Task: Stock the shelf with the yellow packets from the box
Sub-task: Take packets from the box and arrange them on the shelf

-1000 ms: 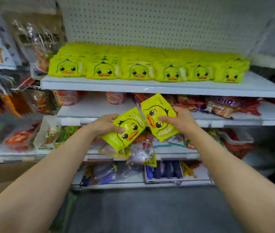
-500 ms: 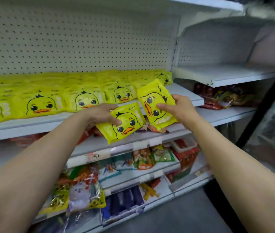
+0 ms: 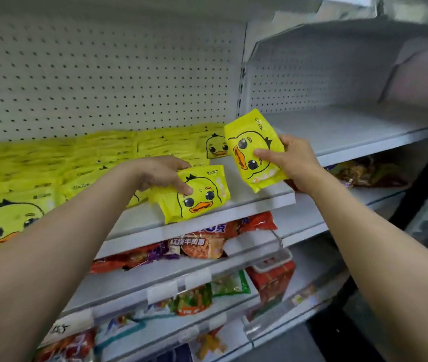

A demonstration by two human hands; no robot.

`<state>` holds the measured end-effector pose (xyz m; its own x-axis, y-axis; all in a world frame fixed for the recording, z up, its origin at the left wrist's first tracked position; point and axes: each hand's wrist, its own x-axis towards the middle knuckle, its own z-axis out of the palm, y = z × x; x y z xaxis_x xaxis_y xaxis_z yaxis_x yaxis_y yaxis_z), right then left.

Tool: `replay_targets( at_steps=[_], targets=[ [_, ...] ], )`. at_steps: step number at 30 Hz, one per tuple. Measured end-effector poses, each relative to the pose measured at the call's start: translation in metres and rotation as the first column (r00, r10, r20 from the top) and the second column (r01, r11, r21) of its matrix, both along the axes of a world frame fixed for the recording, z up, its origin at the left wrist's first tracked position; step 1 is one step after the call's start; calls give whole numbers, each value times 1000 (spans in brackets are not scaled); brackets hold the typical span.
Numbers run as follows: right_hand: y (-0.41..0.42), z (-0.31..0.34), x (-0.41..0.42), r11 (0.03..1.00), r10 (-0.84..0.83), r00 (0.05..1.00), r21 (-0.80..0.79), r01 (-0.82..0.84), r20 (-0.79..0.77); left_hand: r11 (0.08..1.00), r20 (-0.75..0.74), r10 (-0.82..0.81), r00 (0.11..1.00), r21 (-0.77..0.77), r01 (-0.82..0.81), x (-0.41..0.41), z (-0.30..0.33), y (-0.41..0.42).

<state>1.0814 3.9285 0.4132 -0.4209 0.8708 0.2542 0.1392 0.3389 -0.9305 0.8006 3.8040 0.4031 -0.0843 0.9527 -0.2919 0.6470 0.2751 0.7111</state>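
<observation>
1. Shelf (image 3: 247, 205) carried stacked yellow packets (image 3: 77, 165) leftward; bare board lay at its right end and front edge.
2. Left hand (image 3: 160, 173), grip clamped on a packet (image 3: 197, 194), held it on the shelf's front edge, long axis sideways, duck upright.
3. Right hand (image 3: 294, 160), grip clamped on another packet (image 3: 253, 150), held it above the shelf's right end, long axis vertical, duck tilted.

yellow duck packets (image 3: 197, 194) – stacked on shelf (image 3: 233, 205)

The left hand (image 3: 160, 173) has brought its yellow packet (image 3: 194, 194) from mid-air below the shelf (image 3: 260, 202) onto the bare right end, centre frame. The right hand (image 3: 294, 160) has lifted its packet (image 3: 253, 150) above the shelf edge, upright, right of centre.
</observation>
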Motion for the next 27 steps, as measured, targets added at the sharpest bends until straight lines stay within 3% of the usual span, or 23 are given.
replay_targets(
  at_steps=[11, 18, 21, 27],
  targets=[
    [141, 33, -7, 979, 205, 977, 13, -204, -65, 987, -121, 160, 980, 39, -156, 44, 37, 123],
    [200, 40, -1, 968, 227, 973, 98, -229, 33, 966, -334, 255, 907, 61, -250, 43, 38, 190],
    [217, 36, 2, 964, 215, 974, 145, -223, 70, 966, -446, 251, 859, 66, -249, 38, 27, 206],
    [227, 33, 6, 967, 249, 968, 70, -245, -42, 979, -537, 201, 819, 89, -182, 19, 17, 223]
  ],
)
